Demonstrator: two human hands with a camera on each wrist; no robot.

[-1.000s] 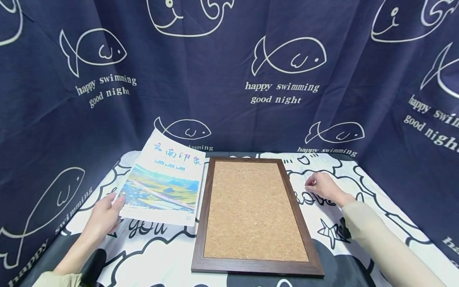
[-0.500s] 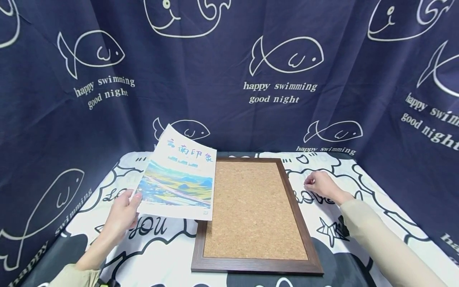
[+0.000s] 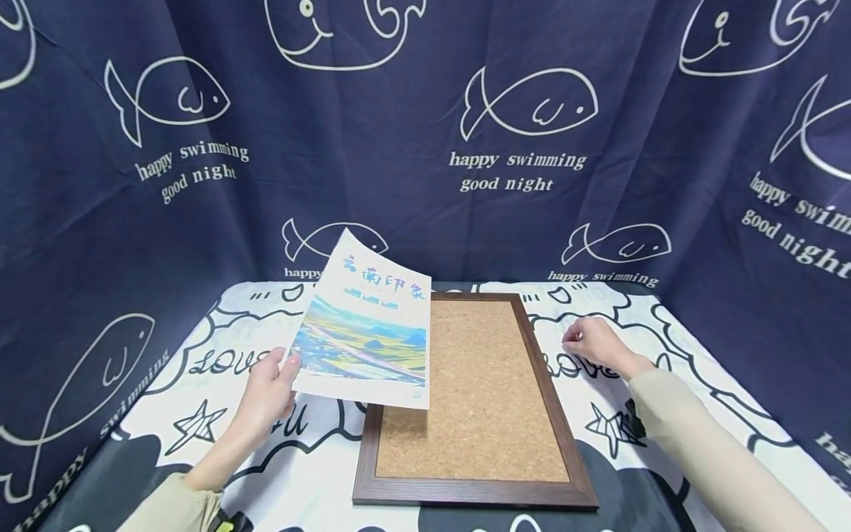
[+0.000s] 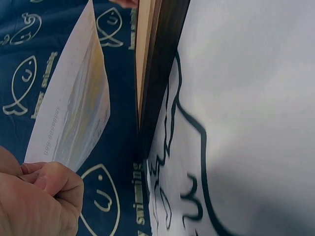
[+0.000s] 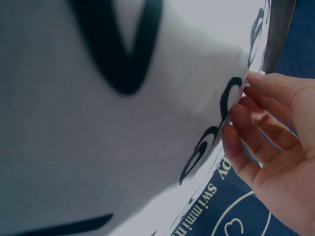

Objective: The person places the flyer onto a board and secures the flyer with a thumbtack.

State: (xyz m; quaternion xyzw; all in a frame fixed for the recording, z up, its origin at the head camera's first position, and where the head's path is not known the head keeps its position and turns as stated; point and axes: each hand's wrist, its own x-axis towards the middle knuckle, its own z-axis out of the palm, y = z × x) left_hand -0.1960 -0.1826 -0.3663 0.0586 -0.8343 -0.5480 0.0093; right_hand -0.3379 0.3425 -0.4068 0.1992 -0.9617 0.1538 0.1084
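Note:
Between thumb and fingers, my left hand (image 3: 269, 388) pinches the lower left edge of a printed poster (image 3: 372, 343) with a colourful landscape and blue lettering. The sheet is tilted and slightly bowed, raised above the table, and its right part covers the upper left of a framed cork board (image 3: 482, 399). In the left wrist view, the poster (image 4: 74, 110) shows edge-on, clear of the board's dark frame (image 4: 160, 59). Right of the board, my right hand (image 3: 601, 346) rests on the tablecloth with fingers loosely bent; the right wrist view shows nothing in its fingers (image 5: 251, 130).
A black and white patterned cloth (image 3: 292, 480) covers the table. The cork board lies flat in its raised brown wooden frame near the middle. A dark blue curtain (image 3: 399, 148) with fish drawings hangs behind and at both sides.
My left hand has carried the poster to the right, from beside the board to partly over it. The right hand and the board stay about where they were.

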